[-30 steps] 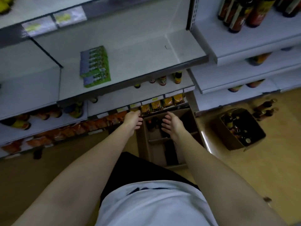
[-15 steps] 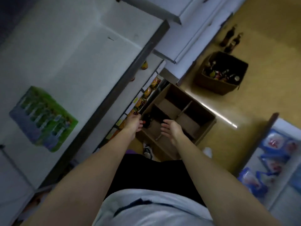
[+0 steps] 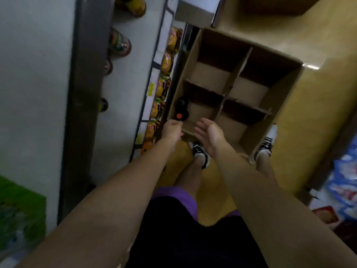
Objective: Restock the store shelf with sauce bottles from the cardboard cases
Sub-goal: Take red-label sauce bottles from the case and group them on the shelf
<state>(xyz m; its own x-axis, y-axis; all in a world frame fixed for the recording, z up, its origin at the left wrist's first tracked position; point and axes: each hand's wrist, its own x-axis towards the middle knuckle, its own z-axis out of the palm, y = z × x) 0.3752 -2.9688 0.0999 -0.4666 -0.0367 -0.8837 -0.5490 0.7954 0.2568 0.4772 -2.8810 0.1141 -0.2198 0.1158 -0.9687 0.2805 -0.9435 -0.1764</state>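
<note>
While both arms reach down over the open brown cardboard case (image 3: 278, 105) on the floor, the left hand (image 3: 172, 129) sits at its near-left corner with fingers curled, right beside the red-capped dark sauce bottle (image 3: 180, 115); whether it grips the bottle cannot be told. A second dark bottle (image 3: 182, 103) stands just behind, in the same divider cell. The right hand (image 3: 209, 132) hovers above the case, fingers straight and spread apart, holding nothing. Yellow snack packets (image 3: 166, 61) line the white store shelf (image 3: 123, 89) at the left.

L hand (image 3: 172, 130) curled, R hand (image 3: 209, 133) open
</note>
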